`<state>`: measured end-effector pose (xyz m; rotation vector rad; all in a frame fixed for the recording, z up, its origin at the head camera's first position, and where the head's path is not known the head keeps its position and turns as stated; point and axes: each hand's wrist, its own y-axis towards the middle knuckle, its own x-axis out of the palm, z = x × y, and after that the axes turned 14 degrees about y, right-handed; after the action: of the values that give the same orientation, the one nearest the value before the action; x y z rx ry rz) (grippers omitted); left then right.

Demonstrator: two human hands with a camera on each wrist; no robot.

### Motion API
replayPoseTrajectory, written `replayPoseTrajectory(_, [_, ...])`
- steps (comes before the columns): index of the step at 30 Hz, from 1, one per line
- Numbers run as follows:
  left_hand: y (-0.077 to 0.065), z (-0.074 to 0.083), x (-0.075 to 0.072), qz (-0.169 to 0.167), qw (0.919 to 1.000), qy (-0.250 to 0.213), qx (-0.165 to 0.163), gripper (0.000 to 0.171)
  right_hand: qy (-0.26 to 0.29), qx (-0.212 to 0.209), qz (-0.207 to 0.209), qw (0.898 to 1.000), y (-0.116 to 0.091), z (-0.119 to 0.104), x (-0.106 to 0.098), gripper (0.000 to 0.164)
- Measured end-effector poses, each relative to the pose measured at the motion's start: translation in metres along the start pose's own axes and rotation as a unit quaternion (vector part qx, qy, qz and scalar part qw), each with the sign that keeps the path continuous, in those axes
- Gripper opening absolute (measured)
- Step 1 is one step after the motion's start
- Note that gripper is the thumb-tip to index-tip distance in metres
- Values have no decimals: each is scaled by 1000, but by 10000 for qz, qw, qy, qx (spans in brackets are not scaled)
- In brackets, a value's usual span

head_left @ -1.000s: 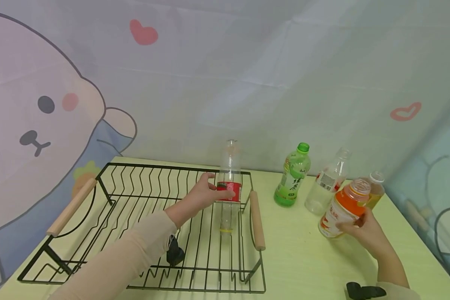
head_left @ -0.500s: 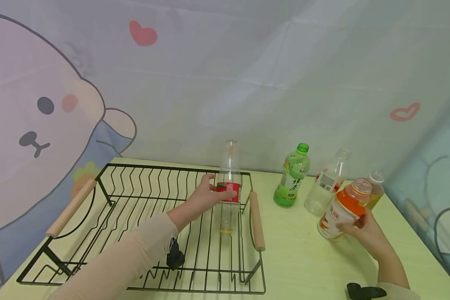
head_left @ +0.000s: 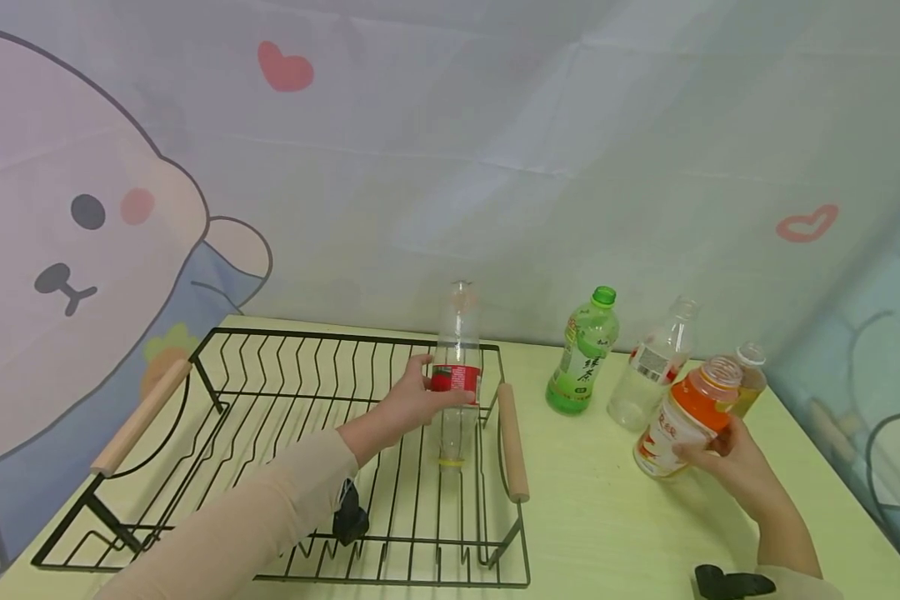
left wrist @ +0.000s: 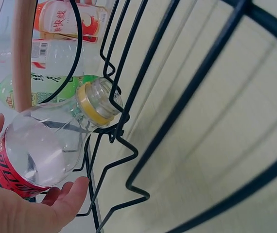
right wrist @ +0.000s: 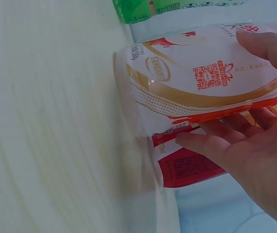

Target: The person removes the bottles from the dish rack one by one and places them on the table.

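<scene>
An uncapped clear plastic bottle (head_left: 457, 429) with a red label and yellow neck ring is upside down at the right end of the black wire dish rack (head_left: 330, 582). My left hand (head_left: 408, 404) grips it around the label; in the left wrist view the bottle's neck (left wrist: 99, 102) is right at the rack wires. My right hand (head_left: 735, 467) holds a white and orange bottle (head_left: 678, 425) without a cap. That bottle leans slightly, its base close to the table. Its printed side with a code (right wrist: 211, 75) faces the right wrist camera.
A green tea bottle (head_left: 583, 354), a clear bottle (head_left: 637, 396) and an amber-tinted bottle (head_left: 752, 383) stand behind and beside the right hand. Wooden handles (head_left: 513, 442) flank the rack. A cartoon-print cloth (head_left: 495, 167) hangs behind the table (head_left: 585, 517).
My left hand has shifted slightly, its thumb now lower on the red label. The right hand and its bottle stay nearly still.
</scene>
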<state>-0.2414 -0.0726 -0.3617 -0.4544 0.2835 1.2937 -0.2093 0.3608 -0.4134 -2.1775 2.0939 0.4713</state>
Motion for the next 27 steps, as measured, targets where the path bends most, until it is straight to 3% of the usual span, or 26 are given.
replayPoseTrajectory(8, [1, -2, 3, -53, 9999, -70, -56, 93, -223, -105, 85, 9997, -2, -4, -3, 60])
replayPoseTrajectory(13, [1, 0, 3, -44, 9999, -79, -92, 93, 4, -292, 41, 9996, -3, -7, -6, 56])
replayPoseTrajectory(27, [-1, 12, -5, -204, 9998, -7, -42, 89, 95, -300, 265, 9992, -5, -19, -9, 73])
